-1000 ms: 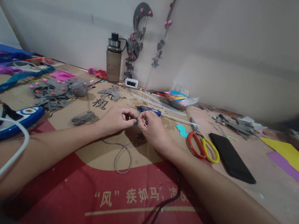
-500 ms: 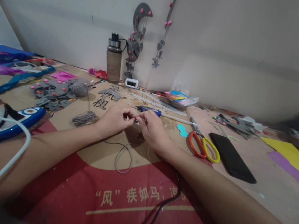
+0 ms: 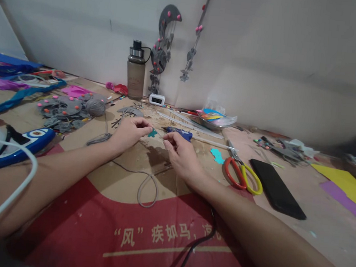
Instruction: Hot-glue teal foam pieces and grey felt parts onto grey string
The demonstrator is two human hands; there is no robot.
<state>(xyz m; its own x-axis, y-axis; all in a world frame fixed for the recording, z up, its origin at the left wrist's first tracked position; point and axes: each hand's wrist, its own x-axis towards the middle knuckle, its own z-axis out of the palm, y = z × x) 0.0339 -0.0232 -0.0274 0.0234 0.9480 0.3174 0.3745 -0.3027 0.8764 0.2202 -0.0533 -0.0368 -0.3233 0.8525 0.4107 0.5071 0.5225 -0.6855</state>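
My left hand (image 3: 129,133) and my right hand (image 3: 180,153) are raised over the cardboard mat (image 3: 123,178), a short gap between them. Each pinches one end of a thin grey thread (image 3: 160,135) stretched between them. A small teal cut-out piece (image 3: 152,133) hangs on that thread close to my left fingertips. More grey cord (image 3: 147,189) trails from under my hands into a loop on the mat. A blue glue gun (image 3: 180,132) lies just beyond my right hand.
Red-and-yellow scissors (image 3: 242,173), a black phone (image 3: 277,187) and a teal foam scrap (image 3: 217,155) lie right of my hands. A bottle (image 3: 136,70), small clock (image 3: 156,99), grey yarn ball (image 3: 95,106), felt pieces (image 3: 60,111) sit behind. Black cable (image 3: 185,251) crosses in front.
My hands were pressed together around the small piece; they have drawn apart, the left moving up and left, and the thread with the teal piece now shows between them.
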